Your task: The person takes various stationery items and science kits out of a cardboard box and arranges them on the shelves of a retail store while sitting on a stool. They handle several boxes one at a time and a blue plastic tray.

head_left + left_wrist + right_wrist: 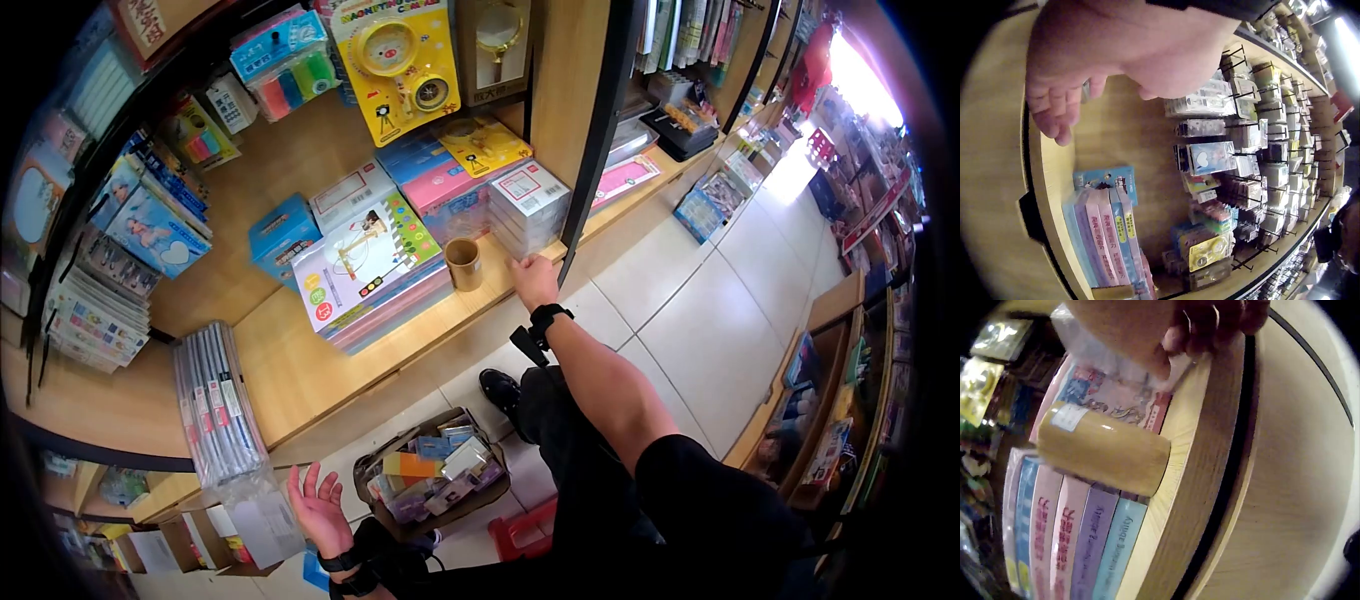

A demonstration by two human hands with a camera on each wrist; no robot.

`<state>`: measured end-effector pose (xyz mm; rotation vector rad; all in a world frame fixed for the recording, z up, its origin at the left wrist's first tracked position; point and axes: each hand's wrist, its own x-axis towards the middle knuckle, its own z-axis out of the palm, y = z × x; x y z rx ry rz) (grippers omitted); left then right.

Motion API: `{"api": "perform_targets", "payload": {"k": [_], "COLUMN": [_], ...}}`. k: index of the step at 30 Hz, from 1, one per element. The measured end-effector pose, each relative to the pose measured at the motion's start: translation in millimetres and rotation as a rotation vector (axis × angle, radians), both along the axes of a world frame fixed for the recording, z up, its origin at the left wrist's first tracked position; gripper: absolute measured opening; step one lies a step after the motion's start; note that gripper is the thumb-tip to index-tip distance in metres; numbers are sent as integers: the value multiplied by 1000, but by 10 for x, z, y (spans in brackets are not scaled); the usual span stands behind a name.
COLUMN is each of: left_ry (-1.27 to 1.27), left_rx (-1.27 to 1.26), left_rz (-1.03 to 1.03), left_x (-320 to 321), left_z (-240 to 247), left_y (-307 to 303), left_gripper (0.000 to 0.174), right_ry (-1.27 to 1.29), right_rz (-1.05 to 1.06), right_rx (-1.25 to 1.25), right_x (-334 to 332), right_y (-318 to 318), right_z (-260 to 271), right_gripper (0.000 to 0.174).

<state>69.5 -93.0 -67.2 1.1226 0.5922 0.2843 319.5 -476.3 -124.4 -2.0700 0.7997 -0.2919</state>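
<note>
My right hand [535,280] is at the front edge of the shelf with its fingers bent. It is right beside a stack of clear-sided boxes with white tops [528,205]. In the right wrist view the thumb [1159,362] and fingertips are by a clear plastic corner; I cannot tell whether they grip it. A brown cylindrical cup [463,264] with a small label [1069,417] stands left of this hand, against a stack of boxed sets [370,265]. My left hand [320,508] is held in the air, palm up, fingers loosely bent, holding nothing visible.
Below the shelf a carton [430,470] of small packets is on the tiled floor, near a red stool [525,530]. Wrapped flat packs [215,400] stand at the shelf's left. Hanging packets [160,215] line the rack. A black upright post [600,140] rises right of the boxes.
</note>
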Motion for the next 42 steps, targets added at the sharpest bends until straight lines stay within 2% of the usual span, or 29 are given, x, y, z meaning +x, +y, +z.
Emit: {"api": "perform_targets", "payload": {"k": [4,5,7,11,14,16,17,19,22,26,29,31,36,39,42], "left_ry": [1,-1,-7,3,-9,-9,-8,-3,4,-4,-2,-14,-17,-28,-79], "left_rx": [-13,-42,-23,28,29,27,23,21,15,28,18,24,23,7,10], "left_rz": [10,15,3,-8,-3,-1,-2,0,-2,-17,-19,-25,-44,-40,-47], "left_x": [11,19,15,32,35,38,43,57,55,50,50,51,69,57,32], "left_z": [30,27,28,8,-6,-1,0,8,-4,-10,3,-15,-7,8,-45], "left_y": [-9,-3,-13,-17,-19,-24,-32,-46,-37,-23,-28,-30,-22,-14,51], "left_gripper": [46,45,44,50,50,50,49,49,48,49,48,47,48,46,45], "right_ry": [-4,-4,-275,-289,-293,-165,-167,-335,-455,-429,-302,-452,-396,-376,-505], "right_rz": [237,241,240,266,307,503,506,521,519,541,500,308,213,86,87], "right_rx": [-51,-49,37,33,-32,-135,-136,-125,-163,-96,-164,-127,-99,-113,-143], "right_x": [13,29,67,82,6,-8,-20,-67,-20,36,-12,31,80,132,235], "right_y": [72,90,105,95,176,189,203,268,333,397,479,521,595,652,635], "right_z": [33,39,3,-30,26,50,58,150,123,84,212,186,173,117,-33], "right_gripper": [27,27,29,34,44,55,55,65,73,70,66,60,56,58,57]}}
